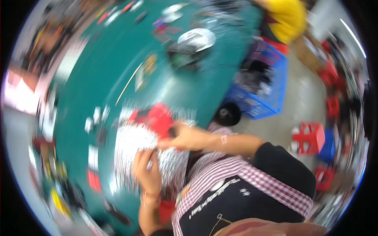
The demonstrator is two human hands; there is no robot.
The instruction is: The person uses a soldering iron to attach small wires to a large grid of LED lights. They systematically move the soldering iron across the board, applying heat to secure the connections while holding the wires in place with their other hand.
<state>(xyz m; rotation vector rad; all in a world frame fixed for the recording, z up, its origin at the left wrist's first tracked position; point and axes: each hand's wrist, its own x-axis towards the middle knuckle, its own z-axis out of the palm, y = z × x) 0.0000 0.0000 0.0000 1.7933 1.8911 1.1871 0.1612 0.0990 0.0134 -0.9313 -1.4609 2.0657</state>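
A broad pile of white, thin-edged pieces (132, 151) lies on the green table in front of me, its edges smeared by motion. Over its far side is a soft-looking red piece (160, 120) with a dark patch; its exact kind is too blurred to tell. My right hand (187, 135) reaches in from the right, its fingers closed at the near edge of the red piece. My left hand (147, 173) is at the near part of the pile, fingers curled together near the right fingertips. Whatever is between the left fingers is hidden by blur.
The green table (98, 74) carries a thin stick (129, 84), a white round item on a dark heap (197, 39), and small white pieces (89, 125). To the right stand a blue crate (260, 106) holding dark items and a red stool (309, 137). A person in yellow (287, 19) is beyond.
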